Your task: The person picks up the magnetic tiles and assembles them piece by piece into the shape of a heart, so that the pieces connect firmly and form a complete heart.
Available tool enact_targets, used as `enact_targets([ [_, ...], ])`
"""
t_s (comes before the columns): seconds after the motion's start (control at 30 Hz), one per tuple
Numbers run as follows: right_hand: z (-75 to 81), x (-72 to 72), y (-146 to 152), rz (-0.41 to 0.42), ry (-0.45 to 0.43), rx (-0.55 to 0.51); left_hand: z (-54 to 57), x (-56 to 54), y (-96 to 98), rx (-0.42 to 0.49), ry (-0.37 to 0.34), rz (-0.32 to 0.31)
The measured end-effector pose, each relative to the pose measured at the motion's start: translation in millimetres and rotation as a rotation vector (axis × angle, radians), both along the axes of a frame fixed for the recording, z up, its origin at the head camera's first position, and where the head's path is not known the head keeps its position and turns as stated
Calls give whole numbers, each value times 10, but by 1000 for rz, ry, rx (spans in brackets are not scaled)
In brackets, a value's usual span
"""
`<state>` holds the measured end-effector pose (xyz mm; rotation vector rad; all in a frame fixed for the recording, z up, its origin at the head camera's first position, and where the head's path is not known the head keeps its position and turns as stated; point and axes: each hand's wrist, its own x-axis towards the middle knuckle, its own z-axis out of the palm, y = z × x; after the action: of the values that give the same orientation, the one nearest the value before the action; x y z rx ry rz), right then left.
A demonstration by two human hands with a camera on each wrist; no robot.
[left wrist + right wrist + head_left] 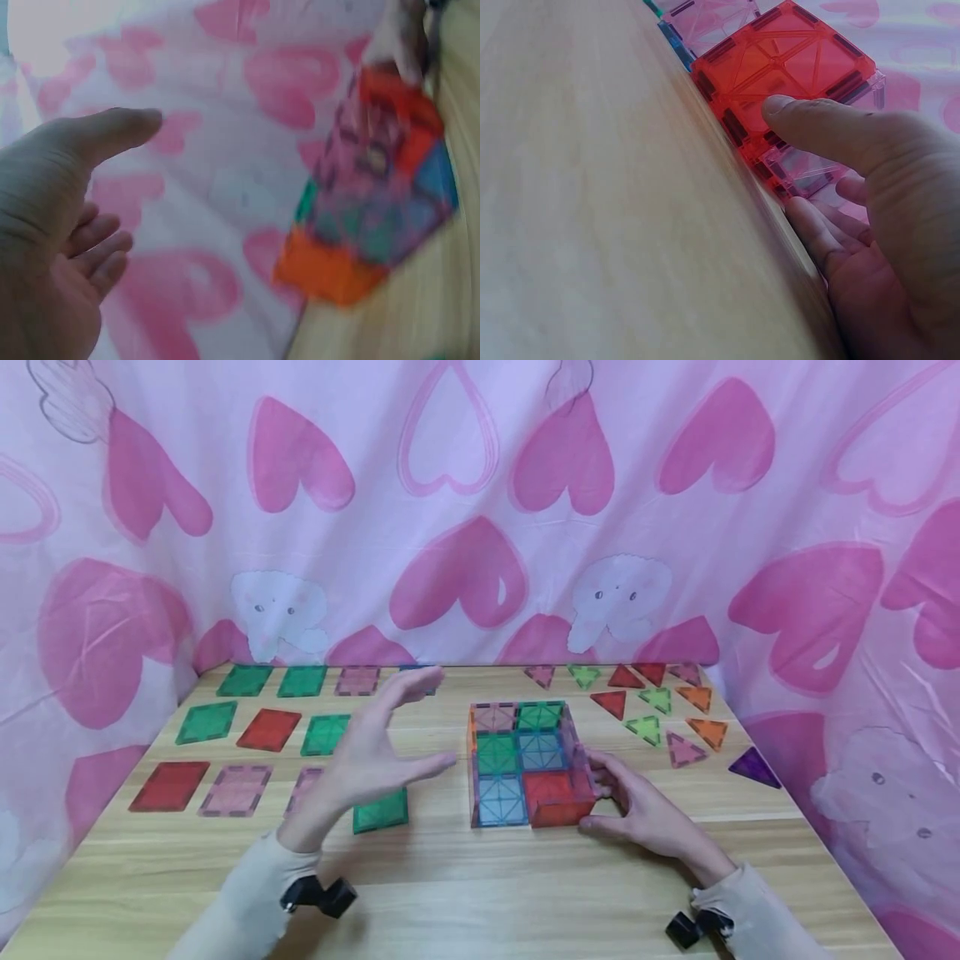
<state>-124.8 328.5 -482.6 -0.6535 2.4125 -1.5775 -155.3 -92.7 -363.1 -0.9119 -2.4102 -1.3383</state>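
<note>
A low box of translucent magnetic tiles [501, 799] stands mid-table, its floor a grid of coloured squares. Pink tiles form its right wall, and a red square tile [780, 56] stands upright at the front right. My right hand [637, 806] holds that corner, the thumb on the red tile's face and the fingers along the right side. To the left of the box, my left hand [375, 752] hovers with thumb and fingers spread, holding nothing. Orange tiles [330, 270] show on the box's left side in the blurred left wrist view. A green square tile [380, 811] lies below the left hand.
Loose square tiles in red [169, 787], pink [236, 791] and green [207, 722] lie in rows on the left. Several triangular tiles are spread at the back right, with a purple triangle [756, 767] near the edge. A pink heart-print curtain [457, 568] borders the table.
</note>
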Motion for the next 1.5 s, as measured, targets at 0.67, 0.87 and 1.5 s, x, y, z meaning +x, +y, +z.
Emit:
enact_targets([
  [0.67, -10, 1, 7, -9, -10, 5, -709, -5, -773, -588, -234, 30],
  [0.87, -6, -7, 17, -16, -18, 11, -764, 16, -689, -480, -232, 8],
  [1.5, 27, -4, 4, -1, -21, 0, -864, 343, -141, -188, -371, -215],
])
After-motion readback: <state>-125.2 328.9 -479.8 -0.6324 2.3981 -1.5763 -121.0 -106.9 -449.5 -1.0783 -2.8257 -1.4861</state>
